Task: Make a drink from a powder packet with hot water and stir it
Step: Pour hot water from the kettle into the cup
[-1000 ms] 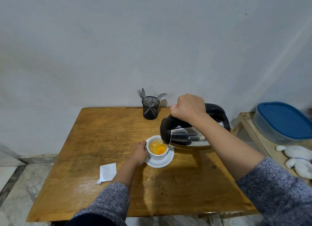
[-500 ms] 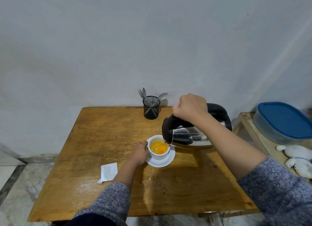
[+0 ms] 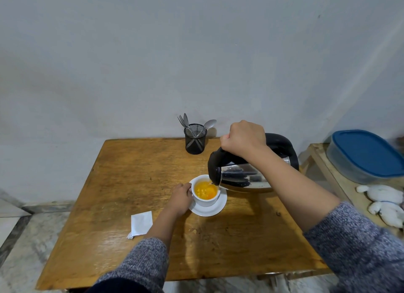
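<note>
The right hand (image 3: 243, 139) is clenched around the black handle of a steel electric kettle (image 3: 249, 174), tipped with its spout over a white cup (image 3: 206, 193) of orange liquid. The cup sits on a white saucer (image 3: 215, 208) near the middle of the wooden counter (image 3: 131, 172). The left hand (image 3: 180, 197) grips the cup's side. An emptied white powder packet (image 3: 141, 223) lies flat to the left.
</note>
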Motion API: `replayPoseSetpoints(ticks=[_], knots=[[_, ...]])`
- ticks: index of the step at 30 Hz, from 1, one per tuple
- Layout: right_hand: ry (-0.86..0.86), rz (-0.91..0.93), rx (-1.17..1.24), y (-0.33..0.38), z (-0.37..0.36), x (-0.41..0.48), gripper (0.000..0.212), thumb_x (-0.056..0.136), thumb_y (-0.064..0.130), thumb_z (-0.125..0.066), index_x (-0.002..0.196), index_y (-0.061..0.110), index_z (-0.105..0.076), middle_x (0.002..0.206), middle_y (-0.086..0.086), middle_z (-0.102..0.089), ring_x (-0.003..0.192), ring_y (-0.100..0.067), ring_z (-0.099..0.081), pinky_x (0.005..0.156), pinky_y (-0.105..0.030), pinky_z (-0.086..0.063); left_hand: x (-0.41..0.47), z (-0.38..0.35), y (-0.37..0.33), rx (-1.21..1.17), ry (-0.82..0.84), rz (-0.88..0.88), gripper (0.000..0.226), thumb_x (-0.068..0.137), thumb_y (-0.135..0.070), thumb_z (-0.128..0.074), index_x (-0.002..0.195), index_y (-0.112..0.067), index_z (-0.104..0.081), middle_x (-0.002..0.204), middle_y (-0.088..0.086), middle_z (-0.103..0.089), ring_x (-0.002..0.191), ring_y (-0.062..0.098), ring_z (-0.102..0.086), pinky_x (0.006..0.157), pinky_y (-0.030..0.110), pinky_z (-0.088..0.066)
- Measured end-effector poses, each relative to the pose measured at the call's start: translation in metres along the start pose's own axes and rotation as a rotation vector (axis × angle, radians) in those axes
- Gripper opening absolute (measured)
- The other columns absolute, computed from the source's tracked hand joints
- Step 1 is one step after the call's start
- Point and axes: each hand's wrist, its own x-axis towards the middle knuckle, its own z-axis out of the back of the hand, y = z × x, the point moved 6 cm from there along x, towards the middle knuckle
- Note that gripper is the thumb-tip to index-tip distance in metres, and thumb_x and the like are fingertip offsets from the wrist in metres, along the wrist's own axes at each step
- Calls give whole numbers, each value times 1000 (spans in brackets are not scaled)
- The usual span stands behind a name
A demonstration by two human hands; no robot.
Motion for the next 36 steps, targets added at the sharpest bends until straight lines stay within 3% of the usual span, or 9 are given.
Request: replayPoseSetpoints(ticks=[13, 18, 23, 29, 36], knots=[[4, 19, 7, 1, -2, -2, 35, 84, 26, -44, 52, 17, -32, 56, 1, -34, 64, -24, -47, 47, -23, -24, 1, 2, 3, 28, 10, -10, 36, 96, -20, -36, 129, -13, -48, 124, 15, -51, 117, 30, -46, 104, 44, -40], [3, 18, -1, 2, -1, -4, 28, 83, 25, -44, 59, 12, -41, 57, 1, -35, 65, -25, -47, 47, -23, -23, 2, 1, 4, 42, 11, -26, 35, 96, -19, -35, 127, -12, -49, 120, 17, -52, 115, 31, -45, 102, 45, -39], [-5, 17, -3, 4, 0, -6, 35, 83, 25, -44, 52, 16, -32, 56, 1, -34, 64, -24, -46, 47, -23, -23, 2, 1, 4, 43, 8, -29, 35, 96, -19, -35, 128, -12, -49, 120, 17, -51, 114, 31, -45, 102, 43, -39], [-12, 34, 1, 8, -1, -8, 24, 85, 27, -44, 67, 11, -46, 56, 1, -33, 65, -24, -47, 51, -25, -26, 2, 1, 4, 40, 10, -25, 35, 96, -20, -36, 127, -13, -49, 121, 17, -52, 114, 31, -46, 102, 44, -40], [-21, 35, 12, 10, 3, -7, 32, 84, 25, -44, 54, 12, -38, 56, 1, -34, 63, -23, -45, 48, -24, -24, 2, 1, 3, 43, 11, -16, 35, 96, -18, -35, 128, -11, -49, 122, 17, -52, 115, 32, -46, 101, 43, -40]])
